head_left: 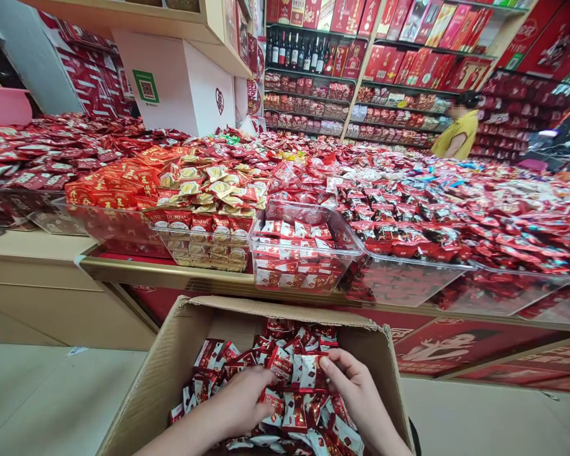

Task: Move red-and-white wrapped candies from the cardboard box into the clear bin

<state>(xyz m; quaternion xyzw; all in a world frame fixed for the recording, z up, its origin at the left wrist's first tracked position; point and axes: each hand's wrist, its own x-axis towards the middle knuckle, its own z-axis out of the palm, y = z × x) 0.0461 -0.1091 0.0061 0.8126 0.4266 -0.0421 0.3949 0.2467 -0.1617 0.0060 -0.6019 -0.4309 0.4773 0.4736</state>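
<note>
An open cardboard box [159, 373] holds a heap of red and white candy packets [294, 408]. My right hand [354, 386] pinches the edge of a red and white packet [308, 372] between thumb and finger, above the heap. My left hand [247, 396] reaches over the packets from the left, its fingers apart and slightly blurred near the middle of the heap, with nothing seen in its grasp. Beyond the box, a clear plastic bin [308, 252] on the display edge contains rows of similar packets below its rim.
Clear bins heaped with durian packets [204, 221], orange-red packets [114, 183] and dark red packets [408, 221] flank the middle bin. A metal-edged counter ledge [137, 269] runs behind the box. Shelves [313, 76] and a person in yellow [456, 136] are farther back.
</note>
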